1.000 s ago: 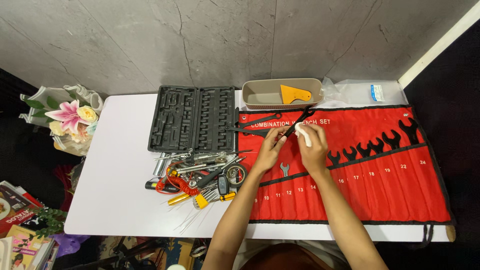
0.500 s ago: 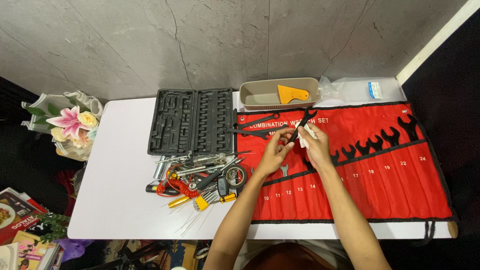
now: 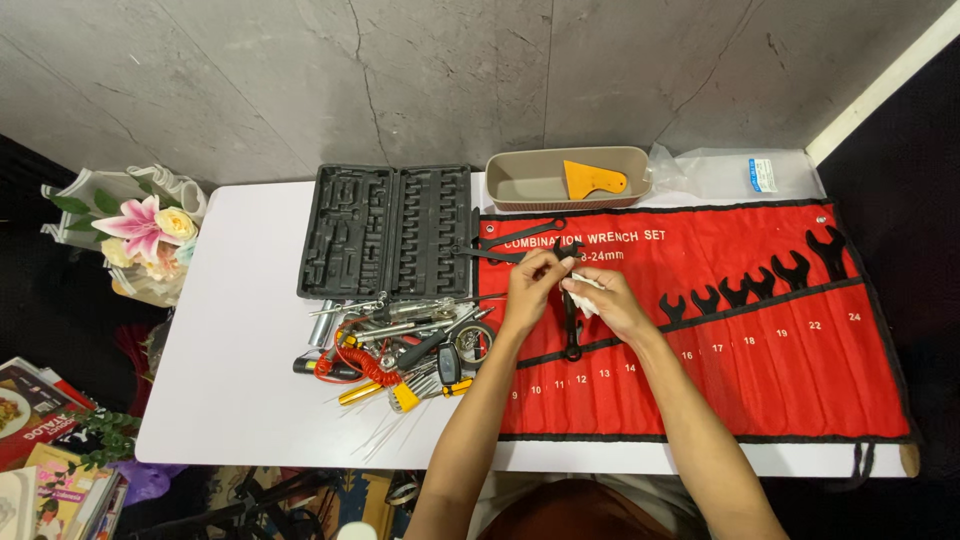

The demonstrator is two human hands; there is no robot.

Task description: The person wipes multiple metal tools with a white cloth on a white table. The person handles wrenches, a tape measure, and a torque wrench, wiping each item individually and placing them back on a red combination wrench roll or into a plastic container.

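Observation:
My left hand (image 3: pixel 528 288) pinches the upper end of a black wrench (image 3: pixel 571 330), which points straight down over the red wrench roll (image 3: pixel 760 390). My right hand (image 3: pixel 615 305) holds a crumpled white cloth (image 3: pixel 585 288) against the wrench's shaft. Both hands hover over the left part of the roll. Several black wrenches (image 3: pixel 750 285) sit in the roll's pockets to the right. Two loose black wrenches (image 3: pixel 515 240) lie at the roll's top left corner.
An open, empty black tool case (image 3: pixel 385 235) lies left of the roll, above a pile of mixed hand tools (image 3: pixel 400 345). A beige tray (image 3: pixel 520 190) with an orange scraper (image 3: pixel 592 180) and a plastic bag (image 3: pixel 730 170) stand at the back. Flowers (image 3: pixel 150 235) and magazines (image 3: pixel 30 430) sit off the table's left.
The wrench has swung from pointing up and to the right to hanging straight down. Both hands have dropped slightly toward me, and the cloth now sits lower on the shaft.

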